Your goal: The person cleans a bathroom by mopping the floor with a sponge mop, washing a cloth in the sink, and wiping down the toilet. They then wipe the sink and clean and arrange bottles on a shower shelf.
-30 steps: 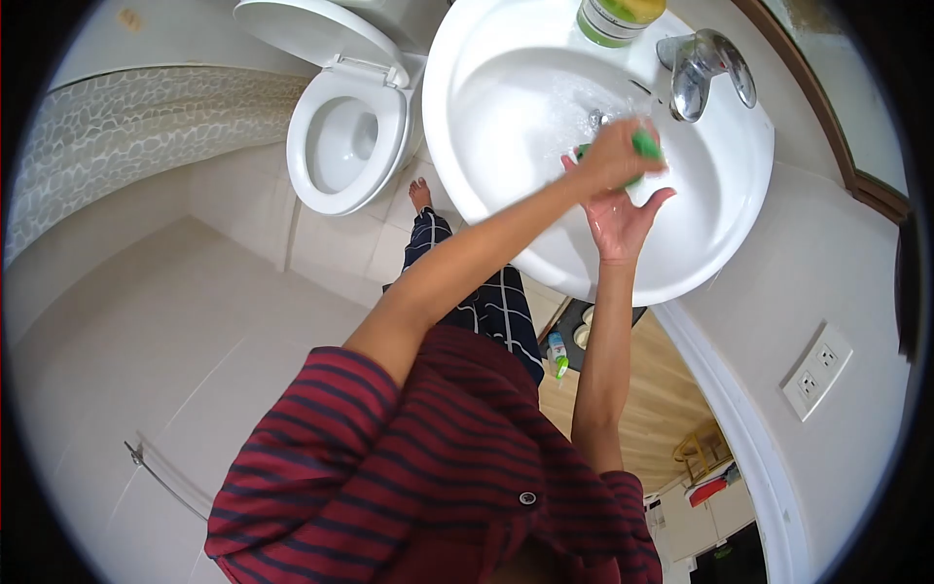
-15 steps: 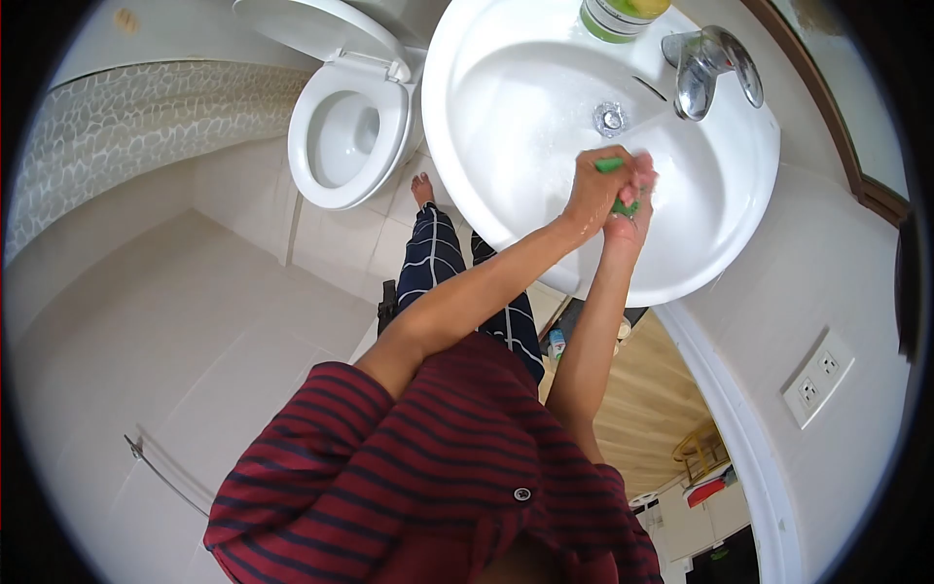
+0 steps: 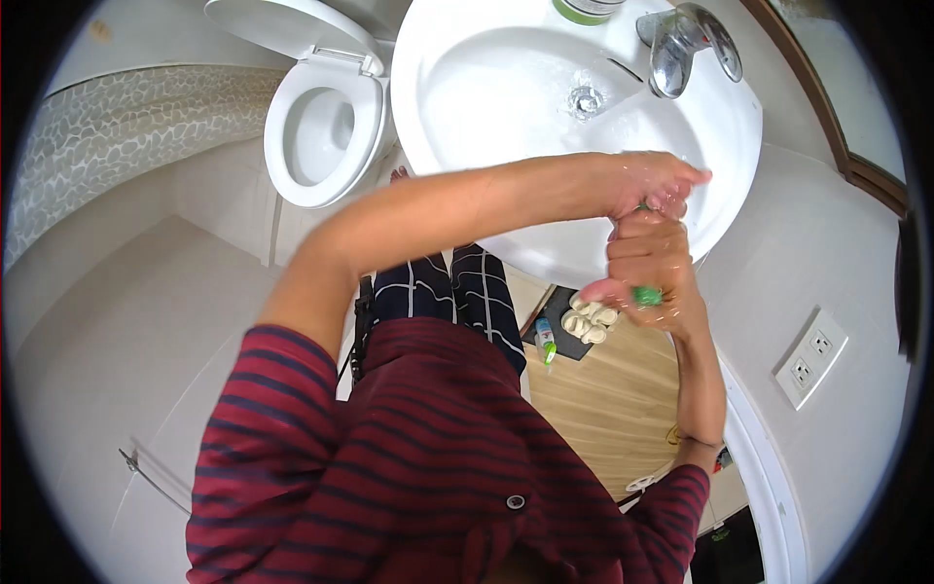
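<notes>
Over the right front rim of the white sink (image 3: 413, 117), my right hand (image 3: 654, 255) is closed round a wet green scrubber or cloth (image 3: 646, 295), whose end sticks out below the fingers. My left hand (image 3: 654, 183) presses against the top of my right fist, with one finger pointing out to the right. A little green shows between the two hands, so my left fingers are closed on the upper end. Both hands look wet. Water lies around the drain (image 3: 585, 101), behind the hands.
A chrome faucet (image 3: 673, 60) and a green-labelled container (image 3: 588, 10) stand at the sink's back edge. Left of it is a toilet (image 3: 282, 136) with raised lid. Below are pale slippers (image 3: 590, 319) and a bottle (image 3: 546, 336). An outlet (image 3: 811, 358) is on the right wall.
Both hands have moved right and toward me, from over the basin to its near rim. My left arm now stretches across, with its hand above my right fist. The view has shifted slightly.
</notes>
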`<state>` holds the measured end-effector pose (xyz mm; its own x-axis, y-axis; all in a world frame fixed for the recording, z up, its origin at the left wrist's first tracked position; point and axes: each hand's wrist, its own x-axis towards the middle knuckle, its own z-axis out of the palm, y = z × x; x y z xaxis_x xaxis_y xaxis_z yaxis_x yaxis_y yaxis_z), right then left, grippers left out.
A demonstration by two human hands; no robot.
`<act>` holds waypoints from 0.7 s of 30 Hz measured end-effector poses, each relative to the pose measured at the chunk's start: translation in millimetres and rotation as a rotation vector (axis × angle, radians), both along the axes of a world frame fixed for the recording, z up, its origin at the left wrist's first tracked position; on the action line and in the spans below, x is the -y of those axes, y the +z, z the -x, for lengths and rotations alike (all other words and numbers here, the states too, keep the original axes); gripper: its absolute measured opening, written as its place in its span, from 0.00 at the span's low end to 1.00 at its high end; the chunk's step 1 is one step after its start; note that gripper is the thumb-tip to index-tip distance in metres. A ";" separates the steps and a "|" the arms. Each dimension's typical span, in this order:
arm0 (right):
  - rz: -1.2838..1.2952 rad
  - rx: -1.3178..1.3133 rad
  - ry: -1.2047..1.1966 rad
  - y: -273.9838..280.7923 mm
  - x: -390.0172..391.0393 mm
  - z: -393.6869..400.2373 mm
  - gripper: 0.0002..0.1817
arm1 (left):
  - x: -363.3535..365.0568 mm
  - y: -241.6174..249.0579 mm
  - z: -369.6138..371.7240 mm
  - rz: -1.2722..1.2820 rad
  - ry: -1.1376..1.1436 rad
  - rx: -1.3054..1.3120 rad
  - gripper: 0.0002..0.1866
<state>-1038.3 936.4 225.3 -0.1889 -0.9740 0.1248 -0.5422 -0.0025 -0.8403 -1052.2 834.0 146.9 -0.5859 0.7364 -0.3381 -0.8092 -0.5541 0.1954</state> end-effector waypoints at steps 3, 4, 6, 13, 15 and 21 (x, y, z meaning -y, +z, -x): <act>-0.091 -0.281 0.076 -14.3 2.1 -16.8 0.25 | -11.6 5.2 -0.5 0.448 -0.133 -0.248 0.22; -0.100 -0.365 0.081 -26.7 0.5 -22.3 0.24 | -14.3 9.7 -3.9 0.645 -0.165 -0.344 0.21; -0.255 -0.509 0.120 -53.5 -3.6 -30.6 0.22 | -15.8 8.3 -11.3 0.808 -0.154 -0.497 0.22; -0.277 -0.517 0.085 -96.3 -5.3 -37.1 0.21 | -19.3 -44.0 -14.1 0.768 -0.099 -0.291 0.23; -0.148 -0.410 -0.005 -77.5 -4.7 -28.6 0.20 | -15.4 -51.0 -13.0 0.498 0.080 -0.017 0.21; -0.030 -0.306 -0.499 -23.7 -44.7 -56.1 0.17 | 15.0 -143.1 32.3 0.261 0.238 0.303 0.18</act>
